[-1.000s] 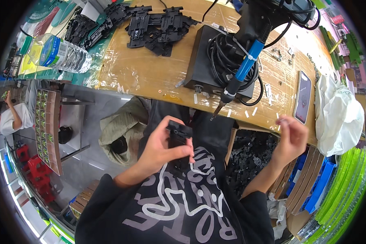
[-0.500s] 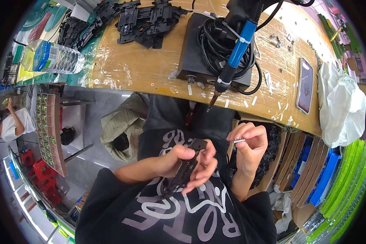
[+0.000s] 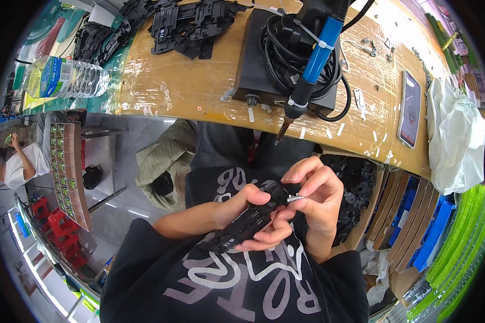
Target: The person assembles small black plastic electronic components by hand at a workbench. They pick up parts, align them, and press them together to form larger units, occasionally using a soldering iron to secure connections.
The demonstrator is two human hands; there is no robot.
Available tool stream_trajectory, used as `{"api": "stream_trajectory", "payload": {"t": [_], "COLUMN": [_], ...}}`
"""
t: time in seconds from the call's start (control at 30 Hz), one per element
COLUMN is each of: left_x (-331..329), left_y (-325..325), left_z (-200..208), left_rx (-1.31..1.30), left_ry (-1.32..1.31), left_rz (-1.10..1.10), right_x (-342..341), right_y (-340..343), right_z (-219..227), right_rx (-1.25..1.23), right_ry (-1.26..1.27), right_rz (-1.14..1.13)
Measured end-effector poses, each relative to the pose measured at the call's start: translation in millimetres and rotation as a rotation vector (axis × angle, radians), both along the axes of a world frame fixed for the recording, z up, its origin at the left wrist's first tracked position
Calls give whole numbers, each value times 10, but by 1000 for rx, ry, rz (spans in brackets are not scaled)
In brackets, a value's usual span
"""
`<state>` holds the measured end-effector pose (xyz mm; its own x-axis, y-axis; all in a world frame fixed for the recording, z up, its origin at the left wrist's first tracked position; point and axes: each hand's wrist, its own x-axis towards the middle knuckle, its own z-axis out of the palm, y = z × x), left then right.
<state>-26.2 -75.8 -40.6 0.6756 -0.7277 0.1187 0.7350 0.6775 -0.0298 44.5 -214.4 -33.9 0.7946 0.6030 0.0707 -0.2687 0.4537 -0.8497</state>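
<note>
Black elongated plastic housing (image 3: pixel 246 224) gripped in left hand (image 3: pixel 235 208), slim silvery metal piece (image 3: pixel 295 198) pinched in right hand (image 3: pixel 323 200) at housing's far end, whether joined yet unclear.

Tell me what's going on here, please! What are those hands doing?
A person in a black printed shirt is handling small parts. The left hand holds a long black plastic part. The fingers of the right hand pinch a small silvery metal piece close to that part's upper end; whether they touch is hard to tell. More flat black plastic parts lie piled on the brown, shiny-covered table.
</note>
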Motion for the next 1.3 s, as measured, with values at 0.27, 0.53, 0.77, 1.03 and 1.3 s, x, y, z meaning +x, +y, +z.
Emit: {"api": "stream_trajectory", "payload": {"t": [0.27,0.53,0.77,1.03,1.3], "left_x": [23,-71,-182,-31,-10], "left_y": [206,299,486,249,274], "left_z": [27,133,296,94,110], "left_rx": [815,977,813,968,979], "left_ry": [-684,-851,-543,-1161,-1229], "left_rz": [963,1250,587,1237,1130], "right_x": [14,-41,38,66,82], "right_y": [-93,-96,-79,-132,-157], "right_z": [40,-23,107,74,45], "right_rx": [41,62,123,214,185], "right_ry": [-5,83,282,400,394], "right_rz": [-212,-203,-144,-56,-28]}}
